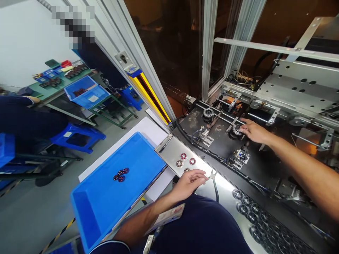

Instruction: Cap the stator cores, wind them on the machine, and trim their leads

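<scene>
My right hand (253,131) reaches into the machine, its fingers and thumb on a round black-and-silver part (235,131) in a holder. A similar round part (208,113) sits in another holder to the left. Low over the metal ledge (225,190), my left hand (191,182) is loosely curled with its fingers a little apart. Its fingertips are beside a pair of cutting pliers (213,175), which lies jaws up on the ledge; part of the pliers is hidden by the hand. Several small round slotted parts (192,161) with red or dark rings lie just beyond this hand.
Several rows of black round parts (255,211) cover the ledge at right. A blue tray (106,208) at left holds several small ringed parts (121,174). A pen (165,145) lies at the ledge's end. A yellow-edged post (149,97) rises nearby. Two people (23,114) work behind.
</scene>
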The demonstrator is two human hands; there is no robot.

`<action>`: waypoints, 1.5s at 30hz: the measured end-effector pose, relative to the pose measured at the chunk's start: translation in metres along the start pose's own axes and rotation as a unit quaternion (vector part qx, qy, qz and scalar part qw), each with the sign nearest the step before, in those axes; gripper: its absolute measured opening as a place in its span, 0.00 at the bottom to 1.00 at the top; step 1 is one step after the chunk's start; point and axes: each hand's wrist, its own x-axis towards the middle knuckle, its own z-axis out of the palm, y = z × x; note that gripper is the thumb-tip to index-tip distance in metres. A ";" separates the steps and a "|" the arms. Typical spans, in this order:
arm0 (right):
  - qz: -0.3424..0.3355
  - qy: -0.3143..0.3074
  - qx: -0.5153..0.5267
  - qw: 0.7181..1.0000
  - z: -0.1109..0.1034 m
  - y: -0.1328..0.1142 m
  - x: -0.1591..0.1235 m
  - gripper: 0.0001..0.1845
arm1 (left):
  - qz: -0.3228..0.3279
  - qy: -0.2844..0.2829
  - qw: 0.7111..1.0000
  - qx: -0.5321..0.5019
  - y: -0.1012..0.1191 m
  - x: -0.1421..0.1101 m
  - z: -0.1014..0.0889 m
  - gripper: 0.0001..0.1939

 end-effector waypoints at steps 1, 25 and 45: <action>-0.001 -0.006 -0.003 1.000 0.001 0.001 0.000 0.17 | -0.004 0.001 1.000 -0.001 -0.002 0.001 -0.001 0.30; 0.040 0.037 -0.126 0.991 0.010 -0.006 -0.005 0.16 | 0.006 -0.048 0.994 0.099 -0.016 0.006 0.014 0.24; -0.063 0.274 -0.160 0.946 -0.025 -0.131 -0.128 0.33 | 0.205 -0.280 0.823 0.450 -0.083 0.065 0.082 0.19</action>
